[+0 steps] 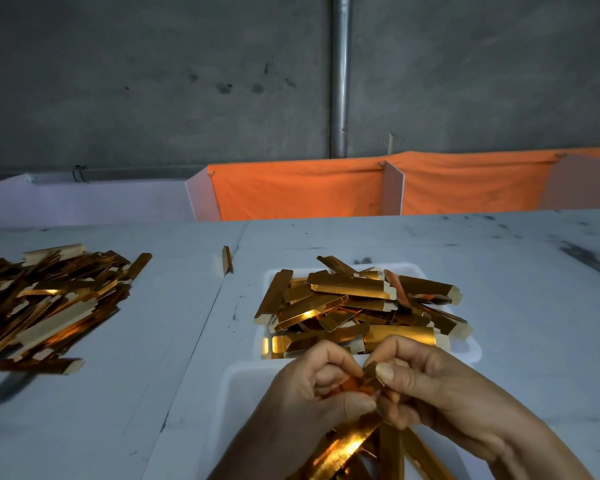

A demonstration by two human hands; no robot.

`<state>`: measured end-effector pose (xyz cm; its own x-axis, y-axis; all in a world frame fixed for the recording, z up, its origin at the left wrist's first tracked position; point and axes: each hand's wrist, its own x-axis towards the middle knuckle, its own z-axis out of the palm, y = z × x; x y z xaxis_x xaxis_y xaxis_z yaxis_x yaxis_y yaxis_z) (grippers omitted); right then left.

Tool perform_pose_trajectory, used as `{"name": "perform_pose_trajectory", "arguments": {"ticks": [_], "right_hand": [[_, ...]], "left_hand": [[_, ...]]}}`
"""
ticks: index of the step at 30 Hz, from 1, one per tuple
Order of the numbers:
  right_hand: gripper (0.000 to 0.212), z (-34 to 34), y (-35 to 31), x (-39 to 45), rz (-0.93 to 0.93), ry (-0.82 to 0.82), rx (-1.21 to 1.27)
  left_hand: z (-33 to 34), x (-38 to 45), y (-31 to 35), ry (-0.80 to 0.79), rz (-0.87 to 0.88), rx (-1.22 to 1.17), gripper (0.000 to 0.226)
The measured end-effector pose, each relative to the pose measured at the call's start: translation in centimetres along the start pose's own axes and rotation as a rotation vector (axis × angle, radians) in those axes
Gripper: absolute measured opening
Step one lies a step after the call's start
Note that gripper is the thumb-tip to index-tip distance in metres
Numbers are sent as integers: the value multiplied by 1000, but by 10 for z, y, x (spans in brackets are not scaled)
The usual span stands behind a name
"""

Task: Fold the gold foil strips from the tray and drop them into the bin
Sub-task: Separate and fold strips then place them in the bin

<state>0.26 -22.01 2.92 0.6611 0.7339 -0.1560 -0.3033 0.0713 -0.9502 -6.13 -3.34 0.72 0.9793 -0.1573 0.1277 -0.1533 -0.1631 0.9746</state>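
Table (pixel 499 271): pale, scuffed work surface across the whole lower view; grey wall, a pipe and orange cloth (pixel 291 192) behind it.
Loose pile (pixel 49 303): a wide heap of gold foil strips lying on the table at far left, well apart from the hands.
Far container (pixel 471 351): white, shallow, heaped with short folded gold pieces (pixel 347 289) that spill above its rim. Judged to be the bin.
Near container (pixel 236 379): white, closest to the person, holding long unfolded gold strips (pixel 343 448) under the hands. Judged to be the tray.
Stray piece (pixel 226 259): one folded strip standing alone on the table, between the loose pile and the far container.
Left hand (pixel 312 393): fingers curled, thumb and fingertips pinching one end of the strip being worked.
Right hand (pixel 426 379): fingers curled, thumb pressed on the other end of the same strip.
Strip in hand (pixel 369 372): small, mostly hidden by the fingers, held above the near container and just short of the far one; how far the crease has gone cannot be told.
Step in hand: folding, likely pressing down an end flap.
Progress: the far container is already well stocked; many long strips remain.
Next move calls for: finishing the crease with firm thumb pressure, then a short forward reach and release over the heap, placed so the piece does not slide off the overfull top.
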Motion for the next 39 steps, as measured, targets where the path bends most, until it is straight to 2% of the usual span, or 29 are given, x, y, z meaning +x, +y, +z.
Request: {"name": "perform_pose_trajectory", "arguments": {"ticks": [5,8,10,11,13,14,15,17,20,22,27,30,33,35,37,39], "right_hand": [[23,-2,0,-1,79,19,-39],[20,-1,-2,0,118,135,-146],[16,-2,-2,2,39,346,-235],[12,-7,0,4,-32,516,-341],[12,-20,5,7,-152,895,-757],[13,-24,7,8,-184,1016,-967],[18,-27,9,10,-207,1066,-1079],[28,-31,14,16,-199,1038,-1165],[40,-31,24,24,-51,982,-1430],[39,-31,23,25,6,994,-1490],[21,-38,21,27,-49,998,-1249],[16,-34,14,22,-262,1030,-1070],[18,-26,3,10,-545,1133,-929],[19,-22,-3,1,-678,1153,-767],[19,-17,-7,-5,-731,1054,-528],[20,-10,-9,-7,-726,880,-366]], "left_hand": [[1,0,-1,-26,-43,82,30],[3,0,1,-29,-102,156,32],[7,2,2,-45,-178,221,35],[9,4,2,-43,-205,285,37],[13,7,-1,-4,-194,447,36],[14,7,-1,23,-165,502,33],[14,7,-2,43,-124,541,28],[14,7,-5,61,-24,630,19],[16,8,-12,57,111,748,21],[18,8,-14,58,148,792,23],[21,6,-17,121,184,823,23],[21,7,-17,181,233,815,23],[23,8,-8,284,264,864,20],[22,8,-4,439,327,848,18],[24,9,1,578,397,810,27],[25,10,4,602,414,826,41]]}}
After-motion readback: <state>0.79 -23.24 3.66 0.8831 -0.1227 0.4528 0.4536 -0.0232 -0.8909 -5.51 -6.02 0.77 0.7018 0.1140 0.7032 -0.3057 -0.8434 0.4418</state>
